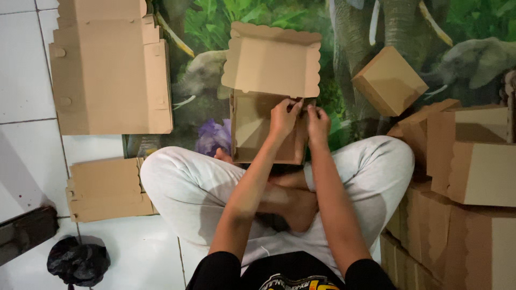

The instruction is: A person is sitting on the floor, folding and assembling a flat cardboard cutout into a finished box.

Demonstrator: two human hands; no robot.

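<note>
The elephant-and-leaf printed mat (258, 16) runs off the top edge, and cardboard hides much of it. At right, the stack of folded brown boxes (473, 177) is cut by the frame's right and bottom edges, so its full extent cannot be seen. At upper left lies a large pile of flat brown cardboard blanks (107, 80), its top cropped; a smaller flat pile (107, 188) lies below it on the white tiled floor (27, 80), where bare room stays open on the left. One closed brown box (389, 80) sits tilted on the mat, apart from the rest.

The half-formed brown box (269, 115) stands between the person's crossed knees, its scalloped lid raised toward the mat. The left hand (284, 119) and the right hand (318, 123) meet at the box's near right corner, each grip pinching a cardboard flap there; the fingertips are too small to separate clearly. A crumpled black bag (78, 261) lies at lower left.
</note>
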